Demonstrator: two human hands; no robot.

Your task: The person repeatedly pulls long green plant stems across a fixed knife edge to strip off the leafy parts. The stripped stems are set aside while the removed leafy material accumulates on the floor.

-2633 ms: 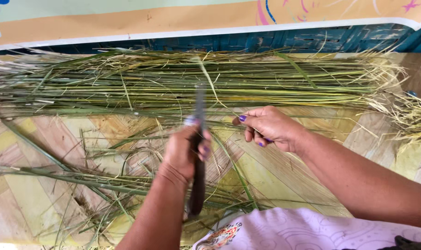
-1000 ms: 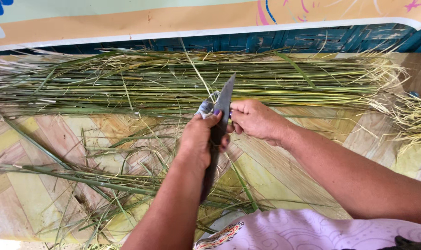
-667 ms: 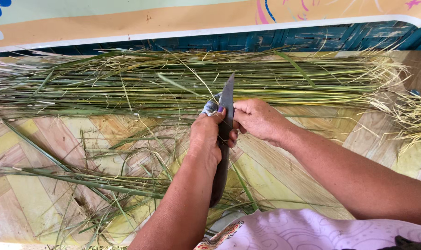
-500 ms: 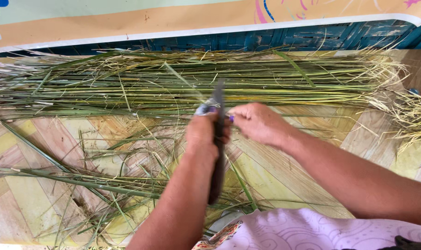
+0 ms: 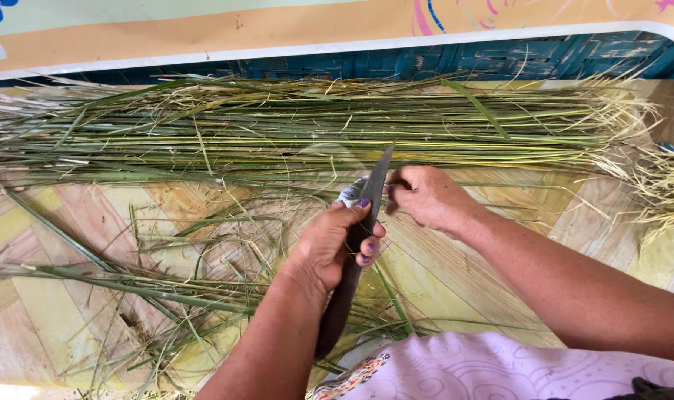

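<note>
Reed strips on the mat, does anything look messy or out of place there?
Yes. Loose strips lie crisscrossed beside the left hand, unlike the neat bundle by the wall. The bundle's right end is frayed.

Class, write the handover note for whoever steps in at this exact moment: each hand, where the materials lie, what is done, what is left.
Left hand: closed on a long dark knife, blade tip pointing away from the body.
Right hand: pinched shut beside the blade; what it holds is too thin to tell.
Long green stalks lie bundled across the woven mat by the far wall.
Loose strips and trimmings are scattered on the mat at the left, near the body.
Done: some trimmings already lie loose.
Left: the large bundle remains.
</note>
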